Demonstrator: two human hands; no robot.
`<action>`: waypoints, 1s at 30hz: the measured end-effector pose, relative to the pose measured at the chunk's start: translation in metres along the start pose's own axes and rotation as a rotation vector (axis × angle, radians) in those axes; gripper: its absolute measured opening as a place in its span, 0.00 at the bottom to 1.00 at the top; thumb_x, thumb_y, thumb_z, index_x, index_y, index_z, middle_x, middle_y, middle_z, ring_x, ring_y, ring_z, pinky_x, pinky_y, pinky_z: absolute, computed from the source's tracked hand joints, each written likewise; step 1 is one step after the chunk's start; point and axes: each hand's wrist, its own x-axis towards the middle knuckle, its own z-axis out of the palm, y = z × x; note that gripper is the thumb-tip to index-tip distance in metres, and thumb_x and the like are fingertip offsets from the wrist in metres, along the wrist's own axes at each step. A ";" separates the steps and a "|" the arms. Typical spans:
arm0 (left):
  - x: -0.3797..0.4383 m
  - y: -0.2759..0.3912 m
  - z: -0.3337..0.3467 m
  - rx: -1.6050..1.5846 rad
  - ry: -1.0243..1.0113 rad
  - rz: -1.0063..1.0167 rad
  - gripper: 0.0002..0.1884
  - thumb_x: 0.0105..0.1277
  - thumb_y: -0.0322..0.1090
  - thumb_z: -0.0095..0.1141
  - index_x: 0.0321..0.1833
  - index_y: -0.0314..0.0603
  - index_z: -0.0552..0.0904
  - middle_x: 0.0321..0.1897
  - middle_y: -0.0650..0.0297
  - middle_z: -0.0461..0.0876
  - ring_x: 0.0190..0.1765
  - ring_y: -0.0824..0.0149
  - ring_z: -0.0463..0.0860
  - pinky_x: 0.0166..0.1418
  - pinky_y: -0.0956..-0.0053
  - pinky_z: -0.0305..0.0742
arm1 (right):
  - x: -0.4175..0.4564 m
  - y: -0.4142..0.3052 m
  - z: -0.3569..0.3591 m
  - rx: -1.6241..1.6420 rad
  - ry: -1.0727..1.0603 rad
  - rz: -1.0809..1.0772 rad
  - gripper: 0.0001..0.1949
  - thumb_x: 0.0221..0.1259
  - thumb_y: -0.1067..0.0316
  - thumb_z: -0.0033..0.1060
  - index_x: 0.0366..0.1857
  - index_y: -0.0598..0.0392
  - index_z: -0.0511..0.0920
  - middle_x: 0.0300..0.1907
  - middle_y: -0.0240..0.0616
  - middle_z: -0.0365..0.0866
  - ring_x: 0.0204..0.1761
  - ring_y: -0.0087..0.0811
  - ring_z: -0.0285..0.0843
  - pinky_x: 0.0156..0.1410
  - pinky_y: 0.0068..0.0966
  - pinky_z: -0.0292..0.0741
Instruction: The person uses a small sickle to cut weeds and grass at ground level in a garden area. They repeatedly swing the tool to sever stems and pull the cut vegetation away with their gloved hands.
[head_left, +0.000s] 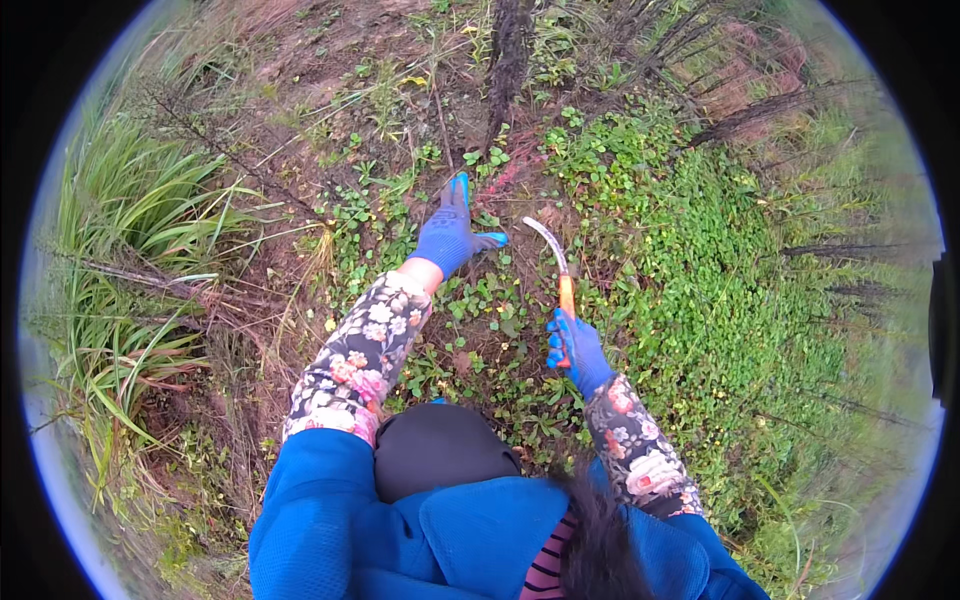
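In a blue work glove, my left hand (451, 229) reaches forward over low leafy plants (367, 206), its fingers extended and thumb spread to the right. Nothing shows in its grasp; whether the fingertips touch the plants I cannot tell. My right hand (579, 351), gloved the same way, grips the orange handle of a sickle (567, 292). The curved metal blade (551, 241) points up and bends left, its tip a short way right of my left thumb. Under the blade are bare soil and small weeds.
A dark tree trunk (511, 64) rises just ahead of my left hand. Long-bladed grass clumps (142, 217) and dry branches (157, 281) lie at left. Dense green ground cover (697, 277) spreads to the right, with another dark trunk (765, 112) beyond. Reddish fine stems (517, 169) lie near the trunk base.
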 end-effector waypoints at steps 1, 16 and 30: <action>0.011 0.012 0.008 -0.020 -0.011 0.007 0.63 0.52 0.66 0.68 0.79 0.39 0.44 0.76 0.38 0.53 0.74 0.43 0.63 0.73 0.58 0.65 | 0.011 0.005 0.004 0.061 -0.048 0.045 0.14 0.73 0.53 0.55 0.36 0.53 0.73 0.20 0.29 0.70 0.15 0.27 0.67 0.20 0.29 0.69; 0.055 0.003 0.011 -0.449 -0.045 -0.241 0.12 0.71 0.39 0.54 0.49 0.38 0.78 0.32 0.55 0.85 0.38 0.59 0.86 0.45 0.62 0.80 | -0.072 0.086 -0.021 -0.295 0.006 0.026 0.15 0.73 0.52 0.55 0.36 0.54 0.74 0.18 0.28 0.69 0.15 0.22 0.65 0.19 0.24 0.66; 0.091 0.067 0.042 -0.567 -0.193 -0.064 0.59 0.49 0.53 0.77 0.77 0.33 0.53 0.72 0.37 0.61 0.74 0.44 0.64 0.75 0.62 0.64 | 0.114 -0.137 -0.031 0.037 0.053 -0.230 0.15 0.72 0.50 0.55 0.33 0.51 0.73 0.18 0.28 0.67 0.16 0.26 0.64 0.21 0.29 0.66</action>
